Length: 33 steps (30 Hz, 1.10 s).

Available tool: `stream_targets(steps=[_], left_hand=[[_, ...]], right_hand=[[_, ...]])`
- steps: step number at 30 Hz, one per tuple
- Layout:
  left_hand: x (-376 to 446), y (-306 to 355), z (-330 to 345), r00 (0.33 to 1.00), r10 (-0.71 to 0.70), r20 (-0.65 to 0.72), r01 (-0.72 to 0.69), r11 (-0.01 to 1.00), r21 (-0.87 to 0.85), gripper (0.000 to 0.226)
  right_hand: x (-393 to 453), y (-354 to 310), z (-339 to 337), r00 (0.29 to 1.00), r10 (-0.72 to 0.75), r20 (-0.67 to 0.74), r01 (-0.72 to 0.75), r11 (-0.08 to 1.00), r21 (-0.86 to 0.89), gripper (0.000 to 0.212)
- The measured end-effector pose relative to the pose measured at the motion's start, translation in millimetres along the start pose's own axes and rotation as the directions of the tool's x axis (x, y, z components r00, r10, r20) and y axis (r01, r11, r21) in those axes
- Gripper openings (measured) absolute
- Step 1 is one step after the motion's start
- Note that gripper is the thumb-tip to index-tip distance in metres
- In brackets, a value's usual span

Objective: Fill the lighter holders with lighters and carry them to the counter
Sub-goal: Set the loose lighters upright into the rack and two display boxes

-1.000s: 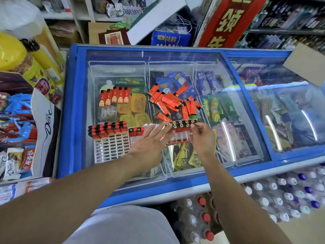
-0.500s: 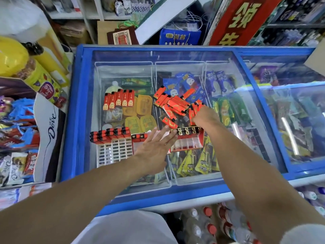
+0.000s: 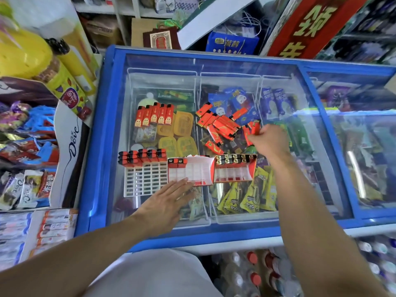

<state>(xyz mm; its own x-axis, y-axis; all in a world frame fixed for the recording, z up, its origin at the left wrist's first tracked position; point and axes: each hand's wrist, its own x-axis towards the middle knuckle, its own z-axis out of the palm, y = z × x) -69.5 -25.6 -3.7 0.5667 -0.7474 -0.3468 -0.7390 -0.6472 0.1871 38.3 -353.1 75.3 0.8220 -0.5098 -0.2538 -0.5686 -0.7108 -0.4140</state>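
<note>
We work on the glass lid of the chest freezer [image 3: 111, 133], which serves as our table. Our left hand [image 3: 165, 202] lies flat, fingers spread, its fingertips at the near edge of the middle lighter holder [image 3: 190, 171], probably to keep it from sliding. That holder has only a couple of lighters in its back row; the right holder [image 3: 235, 168] has one full back row, and the white grid holder [image 3: 145, 174] to the left has filled back rows. Our right hand [image 3: 267, 138] pinches a few red lighters [image 3: 251, 129] at the edge of the loose pile [image 3: 218, 127], likely gathering them to slot in.
</note>
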Motion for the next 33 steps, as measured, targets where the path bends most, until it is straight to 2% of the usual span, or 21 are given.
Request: stream_targets(steps=[3, 6, 9, 14, 20, 24, 28, 33], left_hand=[[-6, -1, 6, 0.997, -0.067, 0.037, 0.067, 0.998, 0.013, 0.085], [-7, 3, 7, 0.998, -0.057, 0.031, 0.056, 0.997, 0.046, 0.081], [-5, 9, 2, 0.996, -0.078, 0.037, 0.078, 0.997, 0.025, 0.08], [-2, 9, -10, 0.989, -0.09, 0.118, 0.092, 0.996, -0.014, 0.085], [-7, 8, -11, 0.991, -0.086, 0.106, 0.088, 0.996, -0.008, 0.085], [-12, 7, -9, 0.992, -0.091, 0.092, 0.093, 0.995, -0.02, 0.081], [-13, 4, -6, 0.992, -0.095, 0.086, 0.099, 0.994, -0.047, 0.079], [-12, 1, -1, 0.992, -0.092, 0.087, 0.098, 0.993, -0.063, 0.08]], right_hand=[[-36, 9, -13, 0.999, -0.043, -0.009, 0.044, 0.96, 0.275, 0.022], [-61, 27, -11, 0.996, -0.09, 0.016, 0.081, 0.946, 0.314, 0.025], [-75, 44, -3, 0.998, -0.057, -0.008, 0.056, 0.943, 0.327, 0.019], [-82, 64, 9, 0.994, -0.103, -0.026, 0.106, 0.966, 0.236, 0.013], [-69, 68, 23, 0.982, -0.187, -0.035, 0.189, 0.981, 0.042, 0.023], [-68, 65, 28, 0.978, -0.199, -0.055, 0.199, 0.98, -0.003, 0.023], [-66, 69, 33, 0.96, -0.275, -0.061, 0.27, 0.96, -0.078, 0.023], [-68, 72, 36, 0.951, -0.299, -0.076, 0.294, 0.953, -0.074, 0.025]])
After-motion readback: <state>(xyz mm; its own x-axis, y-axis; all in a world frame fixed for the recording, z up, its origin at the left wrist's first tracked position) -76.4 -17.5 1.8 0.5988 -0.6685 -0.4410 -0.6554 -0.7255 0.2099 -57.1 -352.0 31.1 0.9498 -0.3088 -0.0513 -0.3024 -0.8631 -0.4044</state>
